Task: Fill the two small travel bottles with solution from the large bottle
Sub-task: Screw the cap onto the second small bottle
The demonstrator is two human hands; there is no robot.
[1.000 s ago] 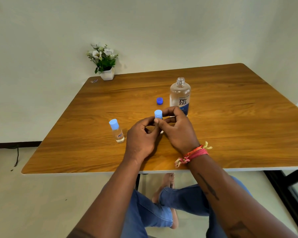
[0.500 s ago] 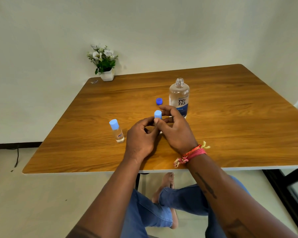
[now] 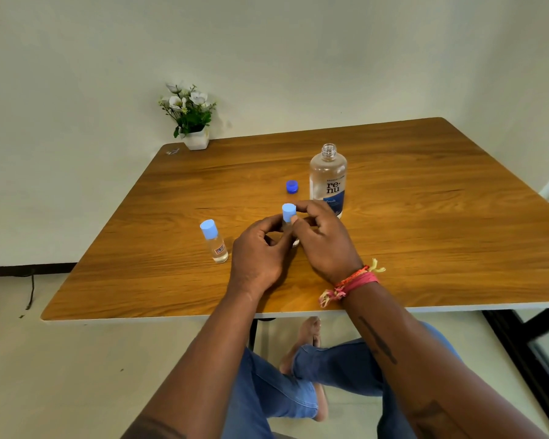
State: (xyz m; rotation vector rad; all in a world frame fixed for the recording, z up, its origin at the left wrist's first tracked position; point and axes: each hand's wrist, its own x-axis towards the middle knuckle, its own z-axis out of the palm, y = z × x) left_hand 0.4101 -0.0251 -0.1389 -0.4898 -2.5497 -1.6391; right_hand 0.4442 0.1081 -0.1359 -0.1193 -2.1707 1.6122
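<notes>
A small travel bottle stands on the wooden table (image 3: 425, 248) between my hands, mostly hidden by them; only its light blue cap (image 3: 288, 212) and a bit of its base show. My left hand (image 3: 260, 248) grips the bottle's body. My right hand (image 3: 324, 239) pinches the light blue cap with thumb and fingers. A second small travel bottle (image 3: 214, 242), capped in light blue, stands to the left, apart from my hands. The large clear bottle (image 3: 328, 180) stands uncapped just behind my right hand. Its dark blue cap (image 3: 292, 186) lies on the table to its left.
A white pot of artificial flowers (image 3: 191, 118) sits at the table's far left corner, with a small scrap (image 3: 172, 151) beside it. A cable (image 3: 29, 286) trails on the floor to the left. My knees show below the table's near edge.
My hands have stayed on the small bottle and its cap with only slight finger movement. The rest of the table is as before.
</notes>
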